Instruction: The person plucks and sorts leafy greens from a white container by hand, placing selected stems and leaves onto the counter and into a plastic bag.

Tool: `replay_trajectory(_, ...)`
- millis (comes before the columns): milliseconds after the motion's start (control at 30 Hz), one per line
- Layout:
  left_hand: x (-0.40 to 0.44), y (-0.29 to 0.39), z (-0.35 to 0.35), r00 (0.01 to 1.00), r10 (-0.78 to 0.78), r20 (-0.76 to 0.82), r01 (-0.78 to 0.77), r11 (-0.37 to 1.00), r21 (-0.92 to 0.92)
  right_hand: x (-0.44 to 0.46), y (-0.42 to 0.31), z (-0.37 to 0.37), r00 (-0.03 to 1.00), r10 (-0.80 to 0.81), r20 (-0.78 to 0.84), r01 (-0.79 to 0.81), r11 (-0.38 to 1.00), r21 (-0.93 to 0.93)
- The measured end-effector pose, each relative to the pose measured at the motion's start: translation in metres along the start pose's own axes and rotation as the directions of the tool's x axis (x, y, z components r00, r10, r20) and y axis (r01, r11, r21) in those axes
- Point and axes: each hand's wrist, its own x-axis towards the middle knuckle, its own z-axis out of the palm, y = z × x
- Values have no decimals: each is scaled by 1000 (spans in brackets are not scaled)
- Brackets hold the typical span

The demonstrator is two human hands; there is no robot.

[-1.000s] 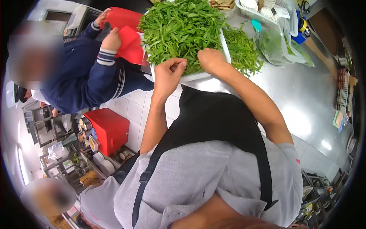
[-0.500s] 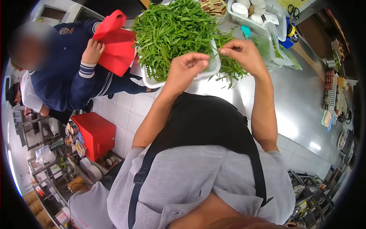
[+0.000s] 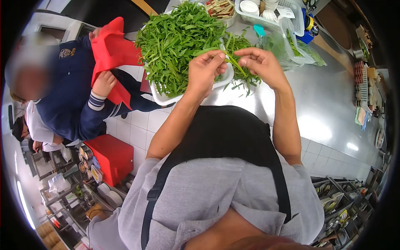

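Note:
In the head view a leafy green stem (image 3: 234, 61), which looks like water spinach, is pinched between the thumb and fingers of my left hand (image 3: 205, 71). My right hand (image 3: 263, 68) is just to the right of this stem, its thumb and index finger bent and a gap between them. Under and beyond my left hand, a white plastic basket (image 3: 165, 100) is heaped with the same leafy greens (image 3: 179, 41). A smaller loose pile of greens (image 3: 246, 81) lies on the steel table, below my right hand.
A clear plastic bag (image 3: 287, 48) of greens and a white basket (image 3: 273, 18) of small dishes stand at the back right of the steel table (image 3: 308, 100). At left, a person in a navy jacket (image 3: 68, 91) holds a red cloth (image 3: 110, 50). A red box (image 3: 110, 158) stands behind.
My left hand has closed on a green stem, and my right thumb and index finger have parted. The person at left has raised a second hand to the red cloth. The view has shifted slightly.

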Motion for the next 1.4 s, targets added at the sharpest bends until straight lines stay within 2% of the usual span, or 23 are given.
replay_trajectory(133, 0, -2, -1, 1000, 6, -11, -5, 999, 37, 0, 19, 10, 999, -45, 6, 44, 993, 113)
replay_trajectory(333, -5, 4, 2, 996, 44, 75, -37, 996, -84, 3, 26, 13, 995, -75, -69, 86, 983, 160)
replay_trajectory(433, -5, 7, -6, 992, -101, 81, 114, 978, -174, 3, 27, 11, 997, -64, -51, 73, 975, 209)
replay_trajectory(533, -2, 3, -9, 984, -153, 92, 162, 983, -91, 2, 27, 9, 999, -44, -14, 46, 974, 221)
replay_trajectory(633, -4, 0, -3, 992, -64, 104, 60, 997, 43, 1, 30, 10, 999, -34, 14, 30, 978, 207)
replay_trajectory(800, -1, -7, -2, 997, 8, 82, -17, 994, 112, 0, 26, 15, 998, -63, 7, 61, 986, 158)
replay_trajectory(1000, 3, -15, -4, 991, 109, -71, -96, 981, 167, 8, 49, 20, 954, -140, -265, 167, 982, 84)
replay_trajectory(1100, 5, -14, -6, 984, 144, -102, -128, 981, 147, 6, 57, 14, 961, -94, -260, 119, 990, 82)
replay_trajectory(1200, 6, -3, -11, 961, 217, -173, -205, 975, 85, 10, 64, 2, 906, -162, -392, 183, 983, 17)
replay_trajectory(1233, 5, 5, -17, 945, 248, -214, -240, 969, 60, 12, 75, -11, 911, -131, -392, 111, 991, -74)
replay_trajectory(1267, 4, 17, -24, 936, 273, -222, -269, 962, 51, 11, 87, -24, 915, -191, -355, 63, 937, -343)
replay_trajectory(1300, 2, 28, -34, 915, 319, -246, -310, 948, 75, 10, 95, -32, 923, -239, -300, 19, 810, -586)
replay_trajectory(1333, -2, 38, -44, 892, 363, -269, -348, 932, 102, 9, 91, -28, 934, -272, -233, -15, 621, -783)
replay_trajectory(1367, -10, 49, -52, 880, 400, -257, -383, 917, 114, 5, 85, -26, 947, -127, -295, -137, 670, -730)
replay_trajectory(1400, -14, 58, -60, 864, 441, -243, -424, 897, 123, 6, 71, -21, 942, -174, -288, -91, 693, -715)
